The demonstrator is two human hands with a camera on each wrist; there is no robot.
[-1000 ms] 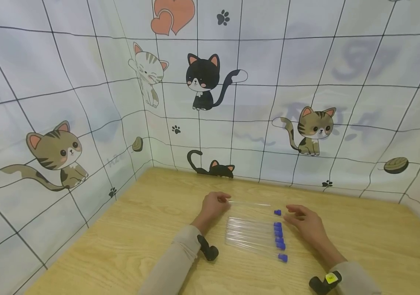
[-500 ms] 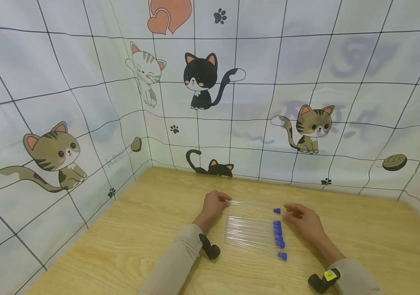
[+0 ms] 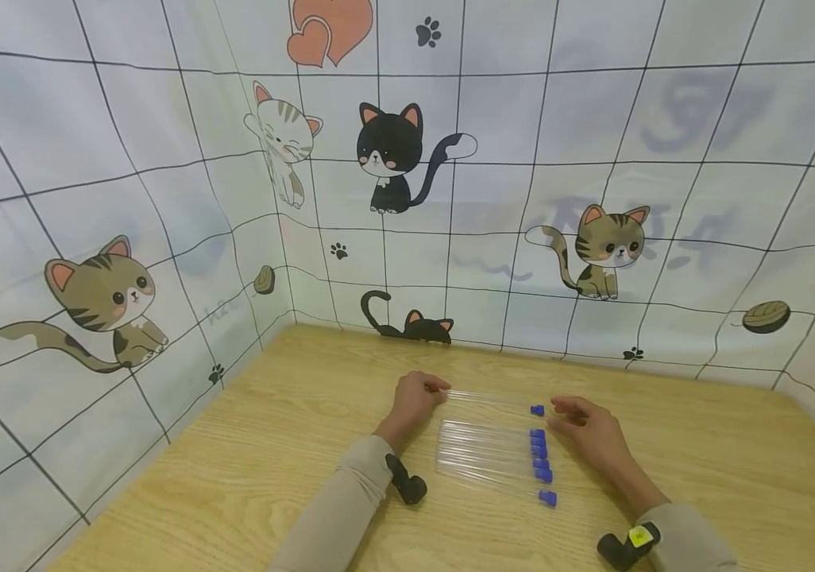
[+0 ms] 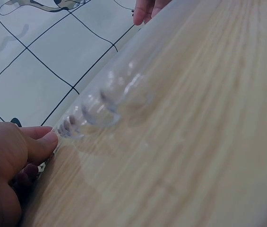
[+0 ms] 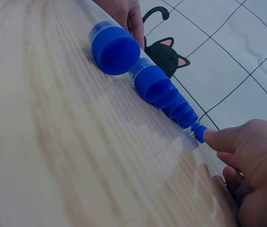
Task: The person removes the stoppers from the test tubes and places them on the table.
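Observation:
At the far side of the row, my left hand (image 3: 418, 401) pinches the bottom end of a clear test tube (image 3: 488, 397) between thumb and fingertips. That tube lies crosswise on the wooden table, its blue cap (image 3: 538, 410) pointing right. My right hand (image 3: 589, 423) is just beyond this cap, fingers loosely bent and holding nothing. In the right wrist view its thumb (image 5: 223, 139) overlaps the farthest cap. Nearer to me, several more clear tubes (image 3: 482, 446) lie side by side, their blue caps (image 3: 539, 453) lined up on the right.
One capped tube, with its blue cap (image 3: 547, 498), lies slightly apart at the near end of the row. The wooden table (image 3: 236, 477) meets a white cat-print sheet (image 3: 493, 262) behind and at the sides. Black cameras (image 3: 407, 486) sit on both wrists.
The head view has shifted very slightly. Both hands and the tubes keep practically the same places on the table.

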